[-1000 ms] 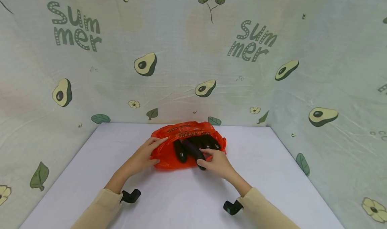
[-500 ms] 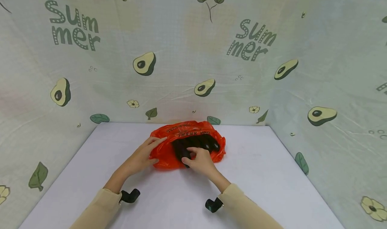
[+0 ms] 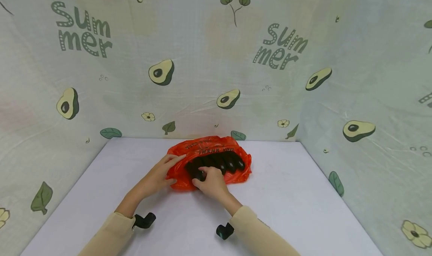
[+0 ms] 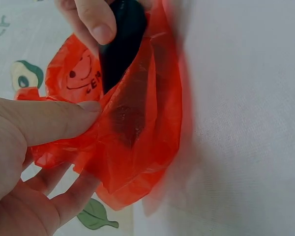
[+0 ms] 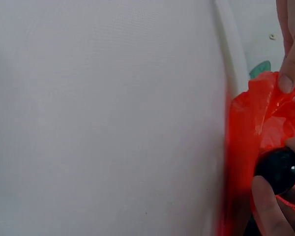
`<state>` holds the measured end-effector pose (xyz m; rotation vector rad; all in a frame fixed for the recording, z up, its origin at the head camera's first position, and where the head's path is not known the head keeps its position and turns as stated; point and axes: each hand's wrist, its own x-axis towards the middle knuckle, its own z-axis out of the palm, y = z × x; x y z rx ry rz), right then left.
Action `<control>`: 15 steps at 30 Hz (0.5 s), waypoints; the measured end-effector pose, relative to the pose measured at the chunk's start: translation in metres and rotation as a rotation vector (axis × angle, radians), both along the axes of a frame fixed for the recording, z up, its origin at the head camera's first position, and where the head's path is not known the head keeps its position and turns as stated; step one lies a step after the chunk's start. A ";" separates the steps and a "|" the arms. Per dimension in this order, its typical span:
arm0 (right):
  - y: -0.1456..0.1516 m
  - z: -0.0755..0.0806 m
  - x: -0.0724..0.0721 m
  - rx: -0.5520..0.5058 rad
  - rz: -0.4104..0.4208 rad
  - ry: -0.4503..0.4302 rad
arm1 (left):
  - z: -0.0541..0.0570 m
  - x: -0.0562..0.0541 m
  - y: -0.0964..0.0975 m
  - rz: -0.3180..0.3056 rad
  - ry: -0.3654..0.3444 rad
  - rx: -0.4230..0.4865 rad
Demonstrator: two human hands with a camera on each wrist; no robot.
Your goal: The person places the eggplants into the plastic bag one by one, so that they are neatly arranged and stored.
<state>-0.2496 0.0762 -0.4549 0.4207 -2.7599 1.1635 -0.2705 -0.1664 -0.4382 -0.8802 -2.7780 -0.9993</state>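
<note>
A red plastic bag (image 3: 192, 143) printed with "THANK YOU" lies on the table with its mouth towards me. My left hand (image 3: 156, 178) pinches the left side of the bag's mouth, thumb on one face and fingers behind. In my right hand (image 3: 213, 184) is a dark, glossy eggplant (image 5: 279, 169), gripped by its near end between thumb and fingers at the left of the opening. Its far end is inside the bag. Several more eggplants (image 3: 231, 161) lie side by side in the bag to the right of it.
The white table (image 3: 297, 196) runs up to a pale cloth backdrop (image 3: 202, 72) printed with avocados, leaves and lettering. Similar cloth walls stand at the left and right. A small black camera sits on each wrist.
My right hand has moved left across the bag's mouth with the eggplant, setting it in further, beside the others at the left. The left hand has stayed in place on the bag.
</note>
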 end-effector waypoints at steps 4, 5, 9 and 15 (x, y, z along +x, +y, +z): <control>-0.004 -0.005 0.001 0.001 -0.022 0.002 | -0.001 0.001 -0.001 -0.004 0.000 0.003; -0.004 -0.007 0.001 0.003 -0.023 0.001 | -0.001 0.001 -0.001 -0.005 0.001 0.003; -0.004 -0.008 0.003 0.014 -0.016 -0.025 | -0.001 0.001 -0.001 -0.010 -0.002 0.008; -0.002 -0.004 0.007 0.042 0.020 -0.073 | -0.001 0.001 -0.002 -0.010 -0.004 0.015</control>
